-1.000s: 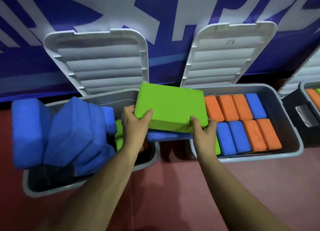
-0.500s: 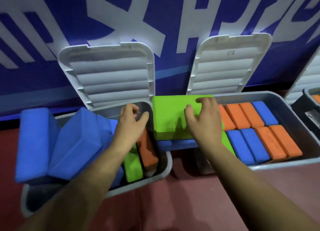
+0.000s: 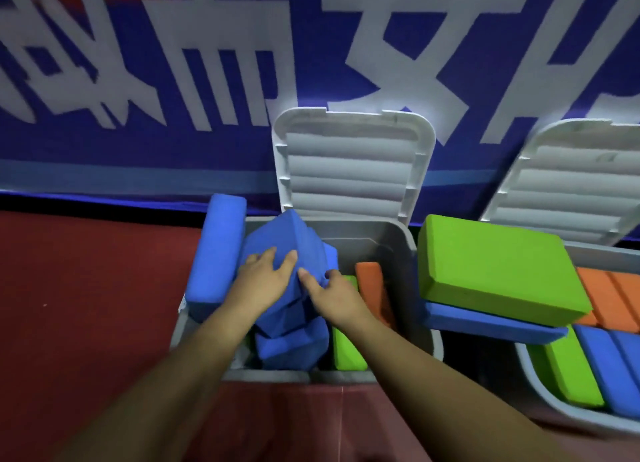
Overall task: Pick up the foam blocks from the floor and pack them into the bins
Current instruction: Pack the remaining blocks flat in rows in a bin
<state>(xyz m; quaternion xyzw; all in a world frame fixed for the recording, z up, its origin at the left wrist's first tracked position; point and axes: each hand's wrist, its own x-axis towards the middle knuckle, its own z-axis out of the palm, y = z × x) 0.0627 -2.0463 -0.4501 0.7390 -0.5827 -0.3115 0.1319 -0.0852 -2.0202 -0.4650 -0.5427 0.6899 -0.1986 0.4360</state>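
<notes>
A grey bin (image 3: 401, 243) stands open in front of me. Several blue foam blocks (image 3: 280, 240) are piled crookedly in its left half. My left hand (image 3: 259, 278) lies on the left face of the top blue block with spread fingers. My right hand (image 3: 332, 295) touches the block's right side with its fingertips. An upright green block (image 3: 346, 337) and an orange block (image 3: 372, 288) stand in the bin's right half. Another blue block (image 3: 218, 253) leans on the bin's left rim. A large green block (image 3: 491, 271) lies on a flat blue block (image 3: 485, 326) bridging the two bins.
A second grey bin (image 3: 554, 406) at right holds rows of green, blue and orange blocks. Both white lids (image 3: 353, 170) lean open against a blue banner wall. Red floor (image 3: 86, 305) stretches left of and in front of the bins.
Both hands let go of the large green block, which now rests on the flat blue one. They moved left onto the blue pile, and my view swung left.
</notes>
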